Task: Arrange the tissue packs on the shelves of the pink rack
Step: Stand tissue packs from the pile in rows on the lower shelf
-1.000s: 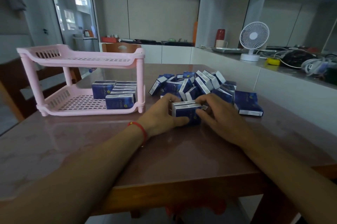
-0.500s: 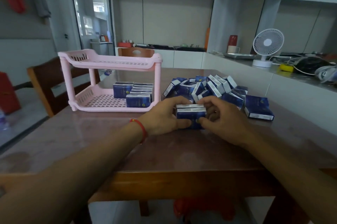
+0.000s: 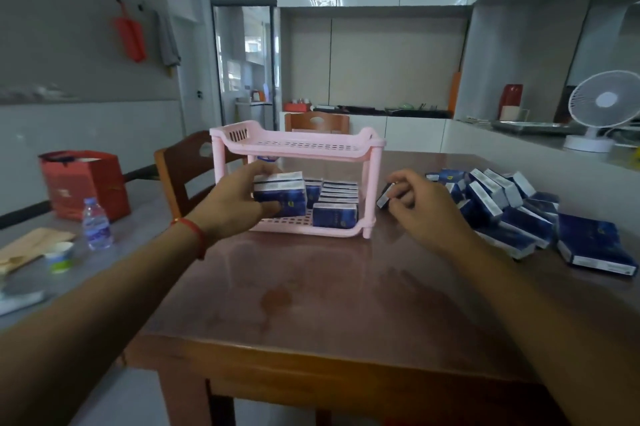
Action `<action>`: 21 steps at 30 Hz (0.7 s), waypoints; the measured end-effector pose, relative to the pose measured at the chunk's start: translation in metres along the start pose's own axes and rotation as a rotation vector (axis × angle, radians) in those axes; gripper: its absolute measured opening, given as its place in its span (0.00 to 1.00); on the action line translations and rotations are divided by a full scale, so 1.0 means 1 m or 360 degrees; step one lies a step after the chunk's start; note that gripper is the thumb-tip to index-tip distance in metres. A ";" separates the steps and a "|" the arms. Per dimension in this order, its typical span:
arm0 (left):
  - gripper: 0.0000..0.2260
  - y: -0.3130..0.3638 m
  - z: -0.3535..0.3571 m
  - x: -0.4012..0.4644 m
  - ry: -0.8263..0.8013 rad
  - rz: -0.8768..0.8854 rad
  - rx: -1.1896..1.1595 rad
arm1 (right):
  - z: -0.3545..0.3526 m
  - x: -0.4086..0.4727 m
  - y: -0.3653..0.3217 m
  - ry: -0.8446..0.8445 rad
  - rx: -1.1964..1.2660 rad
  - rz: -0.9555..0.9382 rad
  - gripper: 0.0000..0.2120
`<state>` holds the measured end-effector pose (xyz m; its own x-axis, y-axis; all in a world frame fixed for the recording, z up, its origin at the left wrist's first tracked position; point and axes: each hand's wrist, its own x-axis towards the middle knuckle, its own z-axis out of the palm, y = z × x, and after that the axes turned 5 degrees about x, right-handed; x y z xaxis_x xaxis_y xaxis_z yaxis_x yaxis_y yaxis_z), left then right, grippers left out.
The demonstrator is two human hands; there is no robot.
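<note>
Centre frame: left hand [image 3: 239,204] grasps a stack of packs [image 3: 280,195] at the rack's [image 3: 304,145] lower shelf, beside packs already there. Right of it, right hand [image 3: 415,204] pinches one pack [image 3: 383,196] near the pile [image 3: 512,211] on the surface [image 3: 329,287].

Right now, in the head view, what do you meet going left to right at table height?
Red bag → water bottle → left hand gripping a stack of tissue packs → pink rack → right hand → loose pile of tissue packs → white fan.
</note>
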<state>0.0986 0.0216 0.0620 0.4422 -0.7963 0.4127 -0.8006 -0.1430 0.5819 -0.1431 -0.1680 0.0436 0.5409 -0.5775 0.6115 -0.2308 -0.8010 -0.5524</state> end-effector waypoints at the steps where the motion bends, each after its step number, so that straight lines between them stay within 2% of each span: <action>1: 0.22 -0.003 0.002 0.004 0.0034 -0.0012 0.0083 | 0.008 0.004 0.004 0.0049 0.0008 0.0029 0.15; 3: 0.22 -0.006 0.008 0.015 0.0056 -0.0001 0.0250 | 0.023 0.007 0.016 0.0103 0.0040 0.0068 0.16; 5: 0.22 -0.007 0.018 0.027 0.0046 0.0004 0.0341 | 0.033 0.004 0.029 0.0001 0.0006 0.0070 0.18; 7: 0.22 -0.010 0.027 0.039 -0.0015 -0.0052 0.0355 | 0.035 0.002 0.037 -0.0102 -0.0049 0.0057 0.20; 12: 0.24 -0.022 0.043 0.065 -0.0204 -0.0196 0.0348 | 0.036 0.006 0.047 -0.0100 -0.0004 0.0097 0.20; 21: 0.25 -0.027 0.057 0.066 -0.0117 -0.0109 0.0321 | 0.039 0.007 0.050 -0.0136 -0.0028 0.0082 0.21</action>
<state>0.1257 -0.0607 0.0334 0.4734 -0.8204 0.3206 -0.8377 -0.3068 0.4518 -0.1191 -0.2057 -0.0013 0.5950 -0.6031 0.5313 -0.2740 -0.7737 -0.5713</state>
